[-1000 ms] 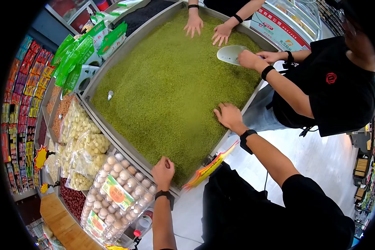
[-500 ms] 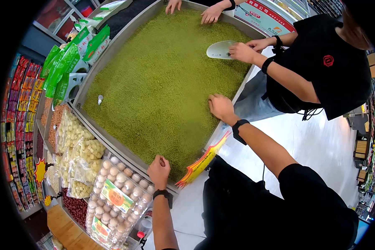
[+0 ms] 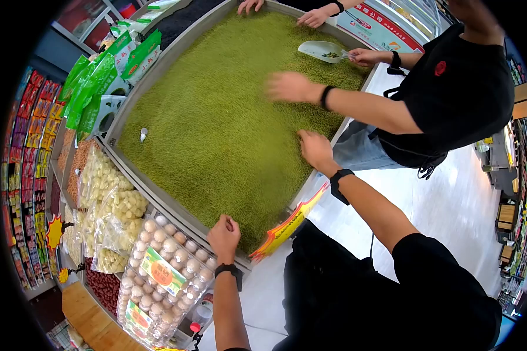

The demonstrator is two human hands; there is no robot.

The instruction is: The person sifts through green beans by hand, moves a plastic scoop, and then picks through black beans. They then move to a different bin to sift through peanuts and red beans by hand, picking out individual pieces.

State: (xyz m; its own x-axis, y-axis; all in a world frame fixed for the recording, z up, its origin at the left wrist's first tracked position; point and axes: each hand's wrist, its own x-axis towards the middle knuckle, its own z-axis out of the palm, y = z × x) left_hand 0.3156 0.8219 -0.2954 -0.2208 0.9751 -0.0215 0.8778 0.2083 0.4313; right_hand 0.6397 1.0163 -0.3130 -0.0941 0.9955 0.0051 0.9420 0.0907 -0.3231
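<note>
Well, the little green beans fill a big bin right up to its walls, so a hard push could spill some on the floor. The right hand is at the beans by the right side, its fingers bent and a bit apart. The left hand is by the near edge, its fingers curled in; I cannot tell if anything is tucked inside. It is just beside the clear egg boxes, so a bump could crack eggs. A co-worker's blurred hand is near the right hand, and the two might knock. That worker's other hand holds a scoop with dark bits in it; a tip could drop them among the beans. A small white thing lies on the beans and might get buried.

The red strip says 有限公司, meaning a company. A green bag seems to say 小粉. The egg labels and the yellow-and-red sign are too small to read. The worker's black shirt has a red, rose-like mark.
</note>
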